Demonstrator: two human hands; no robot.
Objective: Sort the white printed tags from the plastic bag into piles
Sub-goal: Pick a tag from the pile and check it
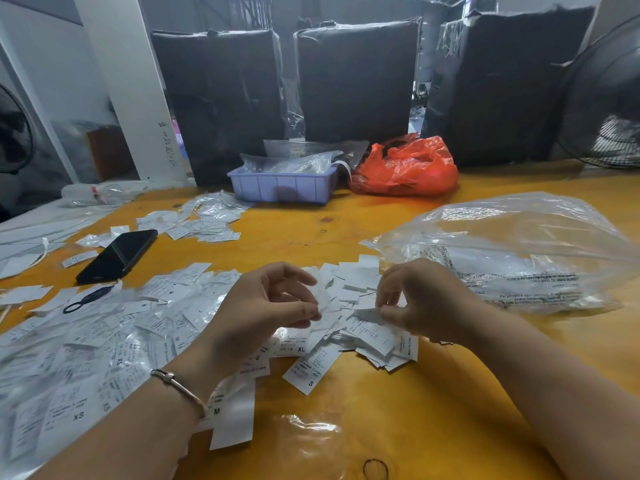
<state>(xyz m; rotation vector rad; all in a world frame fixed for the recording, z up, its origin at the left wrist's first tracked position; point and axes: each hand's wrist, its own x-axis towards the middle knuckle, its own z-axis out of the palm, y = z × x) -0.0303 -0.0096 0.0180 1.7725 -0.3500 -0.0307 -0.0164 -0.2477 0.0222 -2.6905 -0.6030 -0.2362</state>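
Though blur smears most print, we read S, XL, M, XS on thin white paper tags (304,374) heaped on the yellow tabletop (398,417), left hand (263,306) half-curled, holding nothing we can discern, right hand (415,299) pinching one tag, crinkled clear plastic bag (519,244) just right.

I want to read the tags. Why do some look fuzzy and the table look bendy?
Head view: the left hand and the tags at the left edge are smeared by motion; the wide lens curves the yellow table and the pillar; glare whitens the clear bag.
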